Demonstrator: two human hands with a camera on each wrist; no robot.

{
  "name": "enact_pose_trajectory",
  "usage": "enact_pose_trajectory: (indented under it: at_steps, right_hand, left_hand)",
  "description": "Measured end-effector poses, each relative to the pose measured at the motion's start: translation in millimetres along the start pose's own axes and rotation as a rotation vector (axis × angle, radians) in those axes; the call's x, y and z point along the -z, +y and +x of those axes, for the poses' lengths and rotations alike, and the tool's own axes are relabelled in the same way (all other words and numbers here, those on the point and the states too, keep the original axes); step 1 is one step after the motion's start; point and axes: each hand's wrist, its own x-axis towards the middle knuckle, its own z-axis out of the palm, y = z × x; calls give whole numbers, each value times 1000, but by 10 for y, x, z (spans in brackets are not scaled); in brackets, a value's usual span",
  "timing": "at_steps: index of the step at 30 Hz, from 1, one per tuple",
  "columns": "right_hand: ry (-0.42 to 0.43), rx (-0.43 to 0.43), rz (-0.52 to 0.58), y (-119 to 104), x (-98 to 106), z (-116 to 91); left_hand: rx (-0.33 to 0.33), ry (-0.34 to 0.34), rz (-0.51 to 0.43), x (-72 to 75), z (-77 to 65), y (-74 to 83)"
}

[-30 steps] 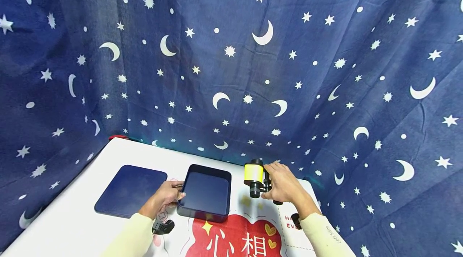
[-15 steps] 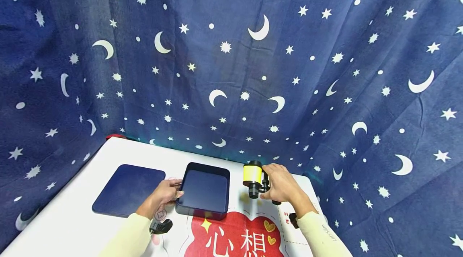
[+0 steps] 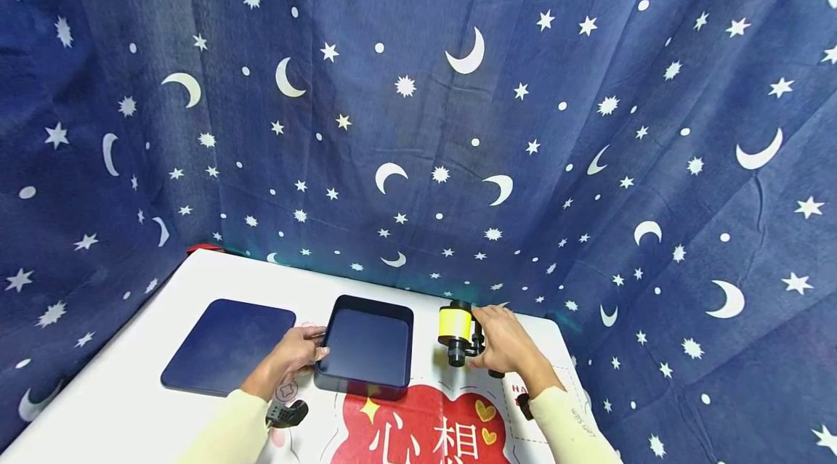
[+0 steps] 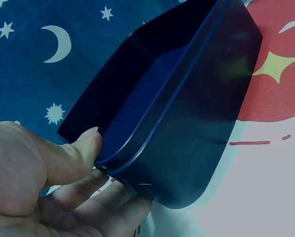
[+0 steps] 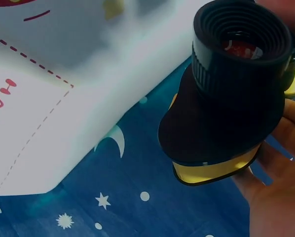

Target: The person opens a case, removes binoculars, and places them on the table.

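A pair of yellow and black binoculars (image 3: 454,326) is in my right hand (image 3: 506,344), to the right of the box. In the right wrist view a black eyepiece (image 5: 241,44) faces the camera and the fingers of that hand wrap the yellow barrel from the right. With my left hand (image 3: 296,353) I pinch the left wall of an open dark blue box (image 3: 366,344). The left wrist view has the thumb at the rim of the box (image 4: 187,123) and the other fingers against its outer side. No object shows inside the box.
A flat dark blue lid (image 3: 229,344) lies left of the box on the white table (image 3: 157,413). The table bears a red printed panel (image 3: 425,424) with characters. A dark blue curtain (image 3: 418,123) with moons and stars stands behind and at the sides.
The binoculars and my right hand have sunk slightly in the head view, toward the table. My left hand keeps its hold on the box. The head view has shifted a little.
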Motion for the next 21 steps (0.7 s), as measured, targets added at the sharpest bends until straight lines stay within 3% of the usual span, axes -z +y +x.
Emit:
enact_pose_trajectory:
  at_steps: [15, 21]
  right_hand:
    - [44, 17, -6, 31, -195, -35]
    - [23, 6, -24, 47, -274, -26]
  left_hand:
    - [-14, -7, -33, -18, -20, -28]
    - [-19, -5, -28, -7, -6, -38]
